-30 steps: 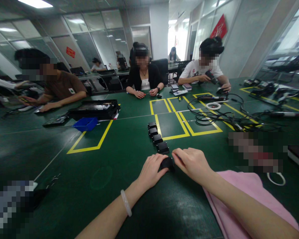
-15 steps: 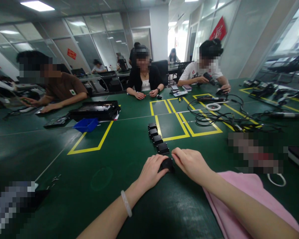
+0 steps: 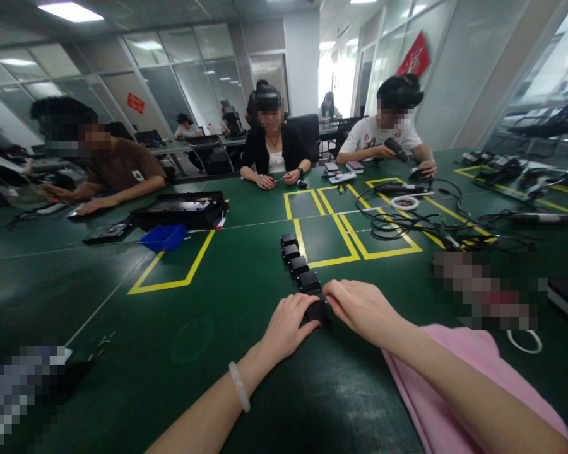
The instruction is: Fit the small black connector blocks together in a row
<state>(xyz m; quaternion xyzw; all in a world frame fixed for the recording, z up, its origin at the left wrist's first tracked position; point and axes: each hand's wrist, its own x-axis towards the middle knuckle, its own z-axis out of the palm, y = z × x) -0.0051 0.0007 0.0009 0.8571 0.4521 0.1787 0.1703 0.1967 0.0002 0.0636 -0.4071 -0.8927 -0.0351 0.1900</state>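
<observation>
A small black box-shaped part (image 3: 318,311) rests on the green table, and my left hand (image 3: 288,323) grips it from the left with the thumb on its near side. My right hand (image 3: 360,306) is closed in a pinch at the part's right edge; whatever sits between its fingertips is too small or hidden to tell. Just beyond my hands, several similar black parts (image 3: 308,282) stand in a line leading away from me, with tiny bright spots along their sides.
Yellow tape outlines (image 3: 334,259) mark the table. A blue bin (image 3: 163,237) and a black case (image 3: 182,209) are at left. Coiled black cables (image 3: 383,224) lie at right, a pink cloth (image 3: 459,353) under my right forearm. People sit opposite, one holding a power drill (image 3: 396,150).
My right hand has shifted slightly left, to the black part's edge. The left hand and the line of parts look the same.
</observation>
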